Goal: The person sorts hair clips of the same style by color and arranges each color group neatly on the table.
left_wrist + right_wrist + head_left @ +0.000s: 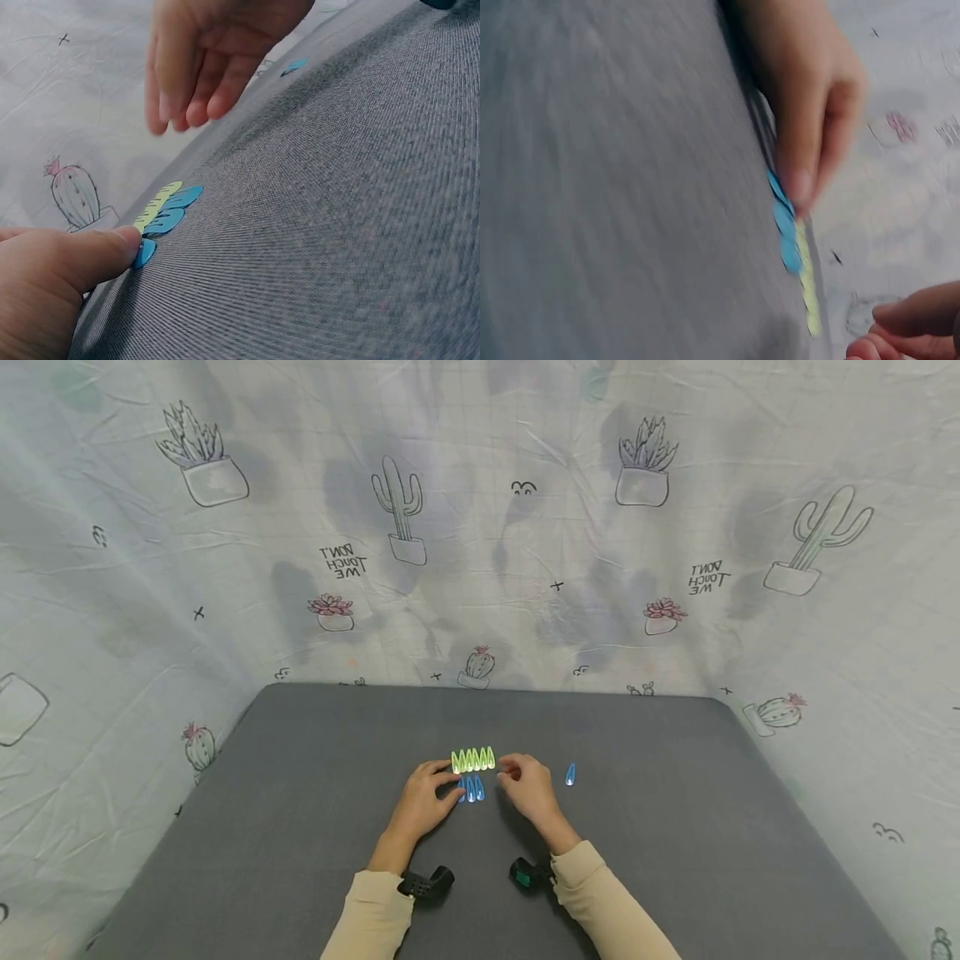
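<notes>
Several light-green snap hair clips (473, 759) lie side by side in a row on the dark grey table. Just below them is a shorter row of blue hair clips (480, 789). My left hand (422, 802) pinches the leftmost blue hair clip (145, 253) between thumb and finger, partly covering it. To the right of both rows hovers my right hand (531, 789), its fingers loosely bent and nothing visible between them. In the left wrist view, that right hand (217, 60) hangs above the cloth, apart from the clips.
One more blue hair clip (571, 774) lies alone, right of my right hand. The grey tabletop (337, 735) ends at a white curtain (480, 527) printed with cacti, which rises behind it and along both sides. Black wrist devices (427, 885) sit on both wrists.
</notes>
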Demonstrator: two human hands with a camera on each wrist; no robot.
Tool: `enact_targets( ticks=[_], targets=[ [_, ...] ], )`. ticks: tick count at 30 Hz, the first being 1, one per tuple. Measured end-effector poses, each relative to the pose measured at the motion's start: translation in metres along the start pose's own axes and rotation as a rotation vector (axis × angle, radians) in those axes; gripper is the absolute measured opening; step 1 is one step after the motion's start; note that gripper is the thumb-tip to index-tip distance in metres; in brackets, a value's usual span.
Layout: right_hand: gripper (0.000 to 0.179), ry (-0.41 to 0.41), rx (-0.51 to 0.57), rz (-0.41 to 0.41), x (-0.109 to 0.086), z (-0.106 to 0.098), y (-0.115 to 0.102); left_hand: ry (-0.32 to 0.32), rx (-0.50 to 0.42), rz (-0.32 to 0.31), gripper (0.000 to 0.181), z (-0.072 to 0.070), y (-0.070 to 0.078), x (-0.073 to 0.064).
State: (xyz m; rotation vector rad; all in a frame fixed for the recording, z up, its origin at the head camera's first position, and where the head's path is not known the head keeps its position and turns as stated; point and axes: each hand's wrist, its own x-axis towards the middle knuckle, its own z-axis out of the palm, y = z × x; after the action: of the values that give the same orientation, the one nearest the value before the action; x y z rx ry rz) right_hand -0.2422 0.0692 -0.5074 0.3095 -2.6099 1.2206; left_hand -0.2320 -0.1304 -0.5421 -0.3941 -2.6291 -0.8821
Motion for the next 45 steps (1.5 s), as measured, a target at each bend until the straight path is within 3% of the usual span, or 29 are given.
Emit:
enact_targets(
  ticks=[13, 24, 36, 45],
  targets=[
    [0.032, 0.034, 0.042, 0.088, 0.0, -0.049, 0.037, -0.018, -0.019, -0.021, 0.029, 0.0, -0.001, 0.0],
    [0.035, 0.065, 0.056, 0.168, -0.007, -0.074, 0.069, -0.02, -0.033, -0.011, 0.029, -0.001, -0.002, 0.0],
    [0.035, 0.102, 0.1, 0.228, -0.014, -0.079, 0.082, -0.012, -0.025, -0.001, 0.029, 0.002, -0.003, 0.001],
    [0.035, 0.102, -0.008, 0.263, -0.006, -0.072, 0.08, -0.015, -0.034, 0.001, 0.03, 0.001, -0.004, 0.001]
  ],
)
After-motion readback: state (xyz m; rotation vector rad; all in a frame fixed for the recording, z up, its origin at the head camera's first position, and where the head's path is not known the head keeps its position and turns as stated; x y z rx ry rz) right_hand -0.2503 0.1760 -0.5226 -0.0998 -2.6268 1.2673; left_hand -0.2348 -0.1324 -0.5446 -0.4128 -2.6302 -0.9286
